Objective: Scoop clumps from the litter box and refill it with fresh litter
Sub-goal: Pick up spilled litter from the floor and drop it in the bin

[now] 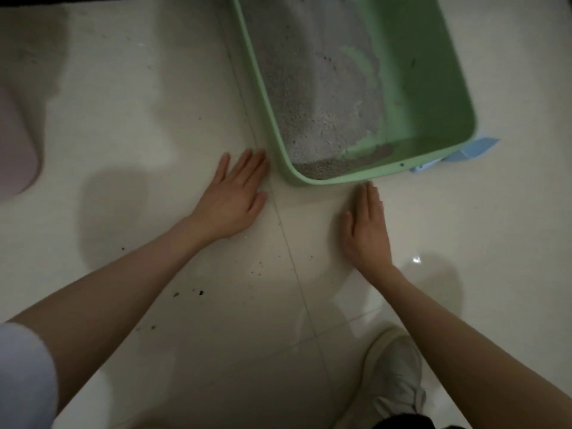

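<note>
While both arms reach forward over the pale tiled floor, the green litter box sits ahead of them, its long axis running from the near rounded corner away toward the top of the view and leaning slightly leftward as it goes. Its near short end faces the person. Grey litter is banked along the box's left side and into the near left corner, leaving bare green bottom on the right half. I can read no label or writing on the box; a small hole shows in the near rim, nothing more.

Just beside the box's near left corner, the left hand lies palm down with fingers straight and slightly spread, holding nothing, fingertips close to the box wall; whether they touch it I cannot tell. Just below the box's near rim, the right hand is also flat, fingers straight and pressed together, empty, with its fingertips right at the rim.

Behind the box's near right corner, a blue plastic piece pokes out on the floor. Well left of the box, a pinkish rounded object sits at the frame edge. Nearer the person than the box, dark crumbs dot the tiles, and a white shoe stands below the right hand.
</note>
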A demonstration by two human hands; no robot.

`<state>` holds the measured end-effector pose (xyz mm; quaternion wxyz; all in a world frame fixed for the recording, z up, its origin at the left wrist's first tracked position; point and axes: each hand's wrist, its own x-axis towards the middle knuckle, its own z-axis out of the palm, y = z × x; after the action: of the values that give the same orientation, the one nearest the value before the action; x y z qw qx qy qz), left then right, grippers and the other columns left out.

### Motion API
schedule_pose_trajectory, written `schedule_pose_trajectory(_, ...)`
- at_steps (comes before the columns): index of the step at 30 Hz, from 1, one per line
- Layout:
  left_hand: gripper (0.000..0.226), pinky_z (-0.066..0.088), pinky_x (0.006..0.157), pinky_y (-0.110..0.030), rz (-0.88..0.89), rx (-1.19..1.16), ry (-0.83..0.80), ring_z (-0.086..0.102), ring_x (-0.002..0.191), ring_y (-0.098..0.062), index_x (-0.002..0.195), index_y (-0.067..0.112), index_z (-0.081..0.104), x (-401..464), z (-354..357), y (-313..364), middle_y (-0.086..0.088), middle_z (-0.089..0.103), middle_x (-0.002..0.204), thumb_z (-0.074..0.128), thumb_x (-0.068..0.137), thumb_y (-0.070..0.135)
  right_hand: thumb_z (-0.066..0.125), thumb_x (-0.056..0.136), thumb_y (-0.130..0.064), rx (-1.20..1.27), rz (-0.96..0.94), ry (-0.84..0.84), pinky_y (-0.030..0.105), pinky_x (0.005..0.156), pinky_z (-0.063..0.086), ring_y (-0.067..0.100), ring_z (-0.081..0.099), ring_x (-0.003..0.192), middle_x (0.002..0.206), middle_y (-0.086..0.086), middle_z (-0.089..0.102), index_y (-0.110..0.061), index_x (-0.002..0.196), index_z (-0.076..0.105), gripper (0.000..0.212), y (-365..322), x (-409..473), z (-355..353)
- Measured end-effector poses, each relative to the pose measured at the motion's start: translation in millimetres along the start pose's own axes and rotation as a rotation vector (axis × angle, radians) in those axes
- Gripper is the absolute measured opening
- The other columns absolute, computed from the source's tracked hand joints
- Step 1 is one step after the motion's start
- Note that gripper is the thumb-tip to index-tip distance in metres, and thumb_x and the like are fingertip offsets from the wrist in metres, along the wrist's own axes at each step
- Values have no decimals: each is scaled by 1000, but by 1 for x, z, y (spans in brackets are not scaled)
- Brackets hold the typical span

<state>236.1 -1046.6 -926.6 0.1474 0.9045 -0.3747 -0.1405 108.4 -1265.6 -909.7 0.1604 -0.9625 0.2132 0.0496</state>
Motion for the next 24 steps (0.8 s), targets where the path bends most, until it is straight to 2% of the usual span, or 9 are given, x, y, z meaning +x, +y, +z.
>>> schedule_pose_trajectory(2, 62, 1, 115, -43, 71, 14, -5, 20, 141, -28, 143, 3, 28, 4, 7, 12, -15, 28, 150, 16, 93, 38, 24, 94, -33, 3, 23, -20, 35, 118, 2, 32, 11, 145, 154, 21, 15, 5, 144, 21, 64, 1, 8, 3)
schedule_pose_trajectory(4, 58, 4, 117, -39, 145, 0, -27, 25, 139, -28, 140, 0, 33, -7, 12, 20, -17, 33, 148, 19, 95, 35, 28, 95, -31, -11, -33, -19, 35, 117, 3, 35, 18, 143, 151, 25, 22, 8, 141, 27, 61, -8, 6, 11)
schedule_pose_trajectory(6, 54, 8, 117, -35, 231, -35, -53, 28, 138, -25, 137, -2, 38, -26, 14, 26, -17, 35, 146, 20, 98, 32, 30, 96, -29, -8, -176, -9, 36, 117, 8, 38, 31, 137, 144, 27, 35, 10, 136, 38, 56, -20, -8, 25)
schedule_pose_trajectory(9, 48, 18, 116, -30, 314, -155, -74, 37, 134, -22, 132, 0, 46, -51, 10, 30, -14, 44, 140, 22, 100, 28, 21, 100, -26, 69, -428, -73, 37, 116, 14, 37, 39, 132, 139, 27, 43, 9, 130, 46, 53, -39, -35, 38)
schedule_pose_trajectory(12, 39, 29, 113, -36, 319, -181, 68, 47, 126, -23, 121, -2, 57, -57, 1, 27, -14, 56, 129, 36, 94, 17, 20, 99, -21, 94, -547, -106, 35, 115, 15, 34, 39, 131, 137, 26, 46, 8, 128, 48, 50, -34, -41, 33)
schedule_pose_trajectory(15, 45, 18, 115, -42, 195, -67, 98, 34, 134, -27, 129, -2, 49, -43, -4, 16, -16, 48, 137, 33, 94, 21, 25, 99, -22, 25, -376, -1, 35, 116, 10, 37, 39, 132, 139, 27, 44, 8, 132, 45, 49, 3, -23, 19)
schedule_pose_trajectory(18, 57, 7, 115, -41, 42, -6, 29, 21, 140, -28, 141, 2, 32, -30, -2, 9, -17, 32, 148, 25, 93, 33, 28, 95, -22, 29, 27, 110, 36, 116, 7, 36, 26, 139, 148, 25, 30, 5, 140, 33, 53, 54, 4, -4)
schedule_pose_trajectory(20, 60, 5, 115, -41, 20, 22, -15, 17, 141, -27, 143, 5, 28, -28, 1, 12, -16, 25, 151, 21, 93, 37, 27, 97, -25, 17, 251, 118, 38, 118, 4, 33, 14, 144, 154, 21, 18, 4, 144, 22, 56, 83, 19, -18)
schedule_pose_trajectory(24, 62, -1, 115, -37, 15, 66, -35, 12, 142, -25, 144, 5, 28, -29, 8, 16, -14, 20, 153, 18, 94, 40, 25, 101, -27, 39, 334, 73, 36, 119, 1, 28, 4, 146, 156, 18, 8, 3, 147, 11, 57, 106, 47, -35)
